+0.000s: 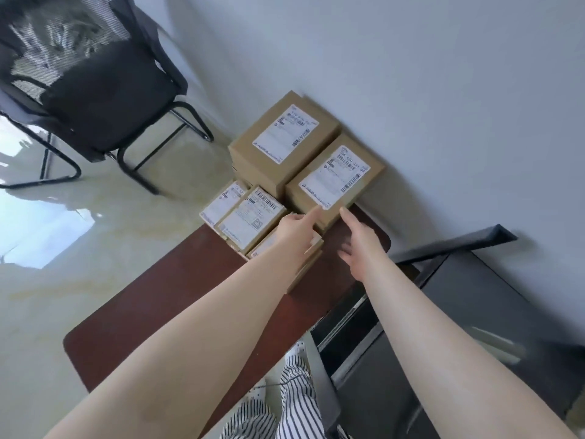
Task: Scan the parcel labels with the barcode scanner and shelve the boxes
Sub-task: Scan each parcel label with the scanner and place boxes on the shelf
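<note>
A brown cardboard box (pixel 335 182) sits near the middle of the frame, a bit to the right. It has a white label (pixel 334 180) on top with black bar codes. It rests on other boxes and is close to the white wall (pixel 411 90).

Just up and left of it is a second big box (pixel 283 139), also with a white label on top. The two big boxes touch side by side. Below and left of them are smaller boxes (pixel 250 218), lower down, with their own labels. All the boxes stand at the far end of a dark red-brown table (pixel 177 296).

Two bare arms reach in from the bottom of the frame. The left hand (pixel 299 231) has its fingers out straight, and a fingertip touches the near edge of the first box, right by the label corner. The right hand (pixel 359 245) is spread loose with one finger pointing up at the near corner of the same box. Neither hand holds anything.

In the upper left is a black mesh chair (pixel 91 83) on a shiny pale floor (pixel 63 248). In the lower right is a dark grey metal shelf (pixel 459 327). At the bottom middle you can see striped trousers (pixel 294 403).
</note>
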`<state>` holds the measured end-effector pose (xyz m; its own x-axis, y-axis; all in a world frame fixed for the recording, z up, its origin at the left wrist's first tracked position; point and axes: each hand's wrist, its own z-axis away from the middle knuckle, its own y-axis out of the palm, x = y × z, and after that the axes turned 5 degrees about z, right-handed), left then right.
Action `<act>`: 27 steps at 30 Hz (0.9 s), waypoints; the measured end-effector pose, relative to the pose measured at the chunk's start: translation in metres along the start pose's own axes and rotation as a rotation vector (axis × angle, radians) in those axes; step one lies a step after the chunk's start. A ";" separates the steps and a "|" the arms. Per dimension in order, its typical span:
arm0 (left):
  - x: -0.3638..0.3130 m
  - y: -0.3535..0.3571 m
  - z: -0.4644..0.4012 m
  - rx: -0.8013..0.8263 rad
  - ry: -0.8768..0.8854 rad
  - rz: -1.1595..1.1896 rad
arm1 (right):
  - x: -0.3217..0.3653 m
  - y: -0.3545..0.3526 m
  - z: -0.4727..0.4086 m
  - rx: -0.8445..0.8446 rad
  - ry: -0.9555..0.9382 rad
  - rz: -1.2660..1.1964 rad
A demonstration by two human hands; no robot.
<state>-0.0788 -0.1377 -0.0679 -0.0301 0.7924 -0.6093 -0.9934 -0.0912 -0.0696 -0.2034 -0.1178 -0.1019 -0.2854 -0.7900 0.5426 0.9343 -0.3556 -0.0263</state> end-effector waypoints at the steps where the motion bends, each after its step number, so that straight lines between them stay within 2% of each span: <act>1: -0.001 0.003 -0.008 0.002 -0.009 -0.006 | 0.000 0.002 -0.009 0.005 0.001 0.004; 11: 0.002 0.013 -0.041 -0.047 0.074 -0.141 | -0.012 0.019 -0.051 0.208 -0.050 -0.071; 19: 0.001 0.018 -0.020 -0.023 0.141 -0.186 | -0.003 0.011 -0.030 0.157 -0.102 -0.077; 27: -0.004 -0.002 0.029 0.058 0.178 -0.109 | 0.000 -0.003 0.031 -0.022 -0.137 -0.168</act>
<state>-0.0801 -0.1232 -0.0428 0.0929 0.6764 -0.7306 -0.9945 0.0281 -0.1005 -0.1997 -0.1013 -0.0763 -0.4035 -0.6441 0.6499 0.8707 -0.4886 0.0563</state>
